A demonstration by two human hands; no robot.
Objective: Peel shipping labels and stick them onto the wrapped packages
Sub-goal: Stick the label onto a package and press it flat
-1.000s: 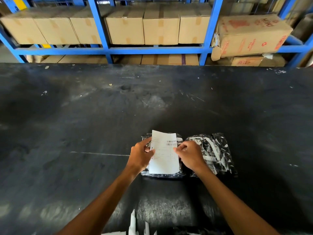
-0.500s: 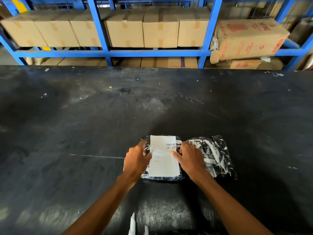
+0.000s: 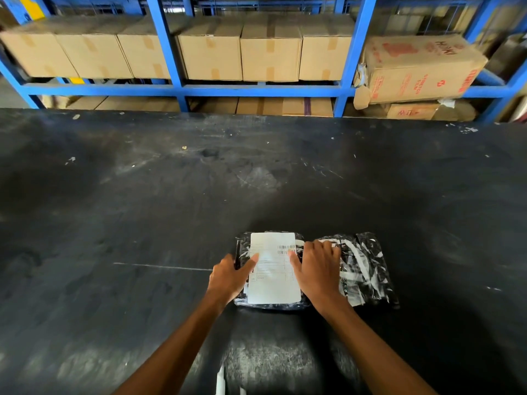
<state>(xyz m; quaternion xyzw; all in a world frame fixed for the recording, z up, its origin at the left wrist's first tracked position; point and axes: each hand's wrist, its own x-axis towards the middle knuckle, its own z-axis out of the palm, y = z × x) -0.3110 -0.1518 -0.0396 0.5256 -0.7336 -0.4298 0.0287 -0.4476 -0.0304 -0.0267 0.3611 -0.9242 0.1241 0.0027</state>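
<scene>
Scuffed black table [image 3: 142, 223], blue racking [image 3: 353, 52] stacked with cartons [image 3: 271, 55] behind.
Left hand [image 3: 229, 277] and right hand [image 3: 316, 269], fingers flat, press the shipping label [image 3: 272, 269] onto the left package [image 3: 242, 246].

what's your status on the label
Left hand and right hand open, pressing label flat on left package. Right package unlabelled. Nothing in the way.

White on black, blue behind tan

The label [image 3: 273, 266] is white with black barcodes; both wrapped packages [image 3: 362, 269] are black streaked with white under clear film; the tabletop [image 3: 171, 209] is scuffed black; the shelf frame [image 3: 165, 52] is blue; the cartons [image 3: 271, 55] are plain tan, one carton [image 3: 422, 69] printed red.
</scene>
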